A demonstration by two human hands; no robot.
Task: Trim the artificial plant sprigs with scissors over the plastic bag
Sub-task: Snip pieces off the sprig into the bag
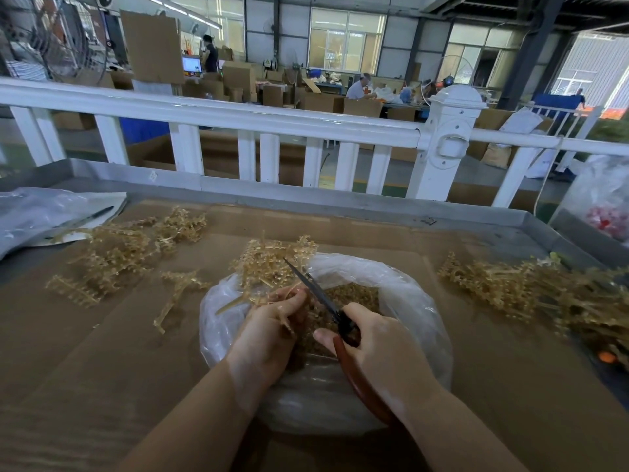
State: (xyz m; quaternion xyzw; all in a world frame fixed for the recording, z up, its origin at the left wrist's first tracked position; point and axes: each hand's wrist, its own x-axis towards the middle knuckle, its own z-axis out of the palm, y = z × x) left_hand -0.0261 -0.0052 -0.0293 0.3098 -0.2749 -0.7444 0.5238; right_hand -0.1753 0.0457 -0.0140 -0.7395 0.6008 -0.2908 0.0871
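Near the tabletop's (476, 386) front edge, at centre, a clear plastic bag (408, 301) lies open, holding tan clippings. Left hand (269, 332) pinches a tan sprig (269, 264) over the bag's far rim. Right hand (381, 349) grips red-handled scissors (320, 296), blades nearly closed beside the sprig. Loose sprigs (112, 257) lie toward the left edge, more (510, 284) toward the right.

A white railing (238, 114) fronts a workshop hall with large windows (345, 42) and stacked cardboard boxes (238, 80).
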